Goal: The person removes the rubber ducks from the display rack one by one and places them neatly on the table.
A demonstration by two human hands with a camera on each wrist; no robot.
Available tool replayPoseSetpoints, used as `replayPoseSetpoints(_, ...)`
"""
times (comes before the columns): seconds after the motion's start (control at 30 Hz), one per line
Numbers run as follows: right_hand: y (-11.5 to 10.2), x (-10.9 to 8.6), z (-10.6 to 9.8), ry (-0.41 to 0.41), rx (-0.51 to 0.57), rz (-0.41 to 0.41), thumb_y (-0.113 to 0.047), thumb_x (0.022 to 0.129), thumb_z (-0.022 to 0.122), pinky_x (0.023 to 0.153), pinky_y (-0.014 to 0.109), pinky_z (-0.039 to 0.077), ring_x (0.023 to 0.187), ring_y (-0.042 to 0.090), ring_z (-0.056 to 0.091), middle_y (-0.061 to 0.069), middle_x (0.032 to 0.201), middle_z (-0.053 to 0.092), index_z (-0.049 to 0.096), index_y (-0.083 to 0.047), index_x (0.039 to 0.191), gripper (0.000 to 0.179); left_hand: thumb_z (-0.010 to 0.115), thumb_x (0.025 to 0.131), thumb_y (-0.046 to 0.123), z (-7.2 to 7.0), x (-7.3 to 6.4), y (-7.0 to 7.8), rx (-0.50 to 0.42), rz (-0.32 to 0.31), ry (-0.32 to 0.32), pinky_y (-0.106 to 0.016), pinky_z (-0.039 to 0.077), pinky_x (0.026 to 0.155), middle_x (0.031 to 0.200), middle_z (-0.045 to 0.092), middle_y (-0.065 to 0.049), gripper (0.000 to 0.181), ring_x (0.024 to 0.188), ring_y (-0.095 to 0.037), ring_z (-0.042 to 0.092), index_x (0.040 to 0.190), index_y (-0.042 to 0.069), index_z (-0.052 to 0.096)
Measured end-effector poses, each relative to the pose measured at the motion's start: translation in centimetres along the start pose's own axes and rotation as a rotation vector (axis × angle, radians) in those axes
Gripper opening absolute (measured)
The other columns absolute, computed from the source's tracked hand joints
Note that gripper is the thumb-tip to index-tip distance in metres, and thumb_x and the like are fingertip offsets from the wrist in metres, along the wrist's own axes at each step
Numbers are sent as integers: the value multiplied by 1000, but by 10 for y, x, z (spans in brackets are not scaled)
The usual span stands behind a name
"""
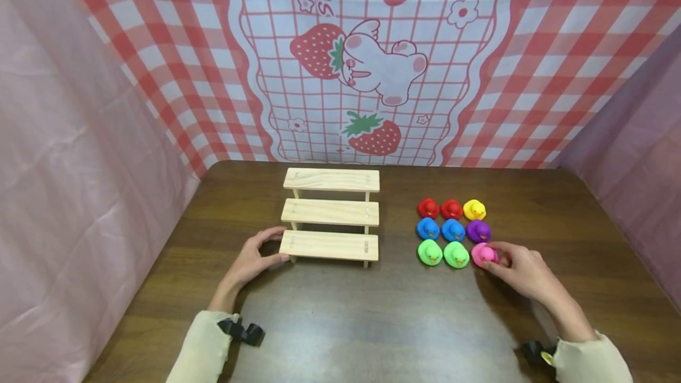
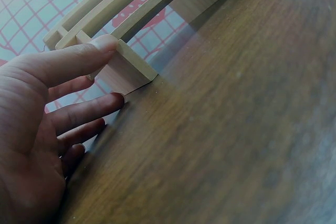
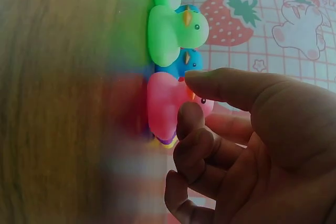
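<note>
A pale wooden three-step display stand (image 1: 330, 245) is on the table, left of centre. At the left end of its lowest step, my left hand (image 1: 255, 257) holds the stand, thumb at the front corner and index finger farther back. The left wrist view shows my thumb (image 2: 102, 44) against the wood, with the other fingers loosely bent. My right hand (image 1: 527, 270) pinches a pink rubber duck (image 1: 483, 254) at the front right of a block of ducks. In the right wrist view, thumb and fingers are around the pink duck's head (image 3: 165, 103).
Beside the pink duck are two green ducks (image 1: 456, 255). Behind them come two blue ducks (image 1: 453, 230) and a purple duck (image 1: 479, 230), then two red ducks (image 1: 451, 208) and a yellow duck (image 1: 474, 210). A strawberry-print cloth (image 1: 367, 93) hangs behind the brown table (image 1: 340, 318).
</note>
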State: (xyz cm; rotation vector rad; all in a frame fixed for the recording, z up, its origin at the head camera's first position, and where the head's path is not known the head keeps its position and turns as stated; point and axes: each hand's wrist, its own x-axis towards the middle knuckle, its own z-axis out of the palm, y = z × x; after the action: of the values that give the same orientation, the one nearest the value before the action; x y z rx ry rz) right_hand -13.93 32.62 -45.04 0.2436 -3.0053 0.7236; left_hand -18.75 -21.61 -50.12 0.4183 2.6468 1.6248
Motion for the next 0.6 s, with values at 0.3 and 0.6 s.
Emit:
replayPoseSetpoints(0.3, 1, 0, 0, -37, -4, 18, -25, 86, 78, 55, 24, 31, 56, 3, 39, -5, 62, 48, 66, 3, 120, 45, 82, 80, 11, 0, 0, -1, 1, 0, -2, -47, 33, 113, 119, 71, -17, 59, 121, -33, 57, 134, 2, 60)
replayPoseSetpoints(0.6, -1, 0, -5, -44, 5, 21, -27, 87, 76, 53, 23, 32, 55, 2, 39, -5, 63, 50, 64, 2, 123, 48, 82, 80, 10, 0, -1, -1, -1, 9, 0, -47, 32, 113, 119, 71, -18, 59, 122, -35, 57, 134, 2, 60)
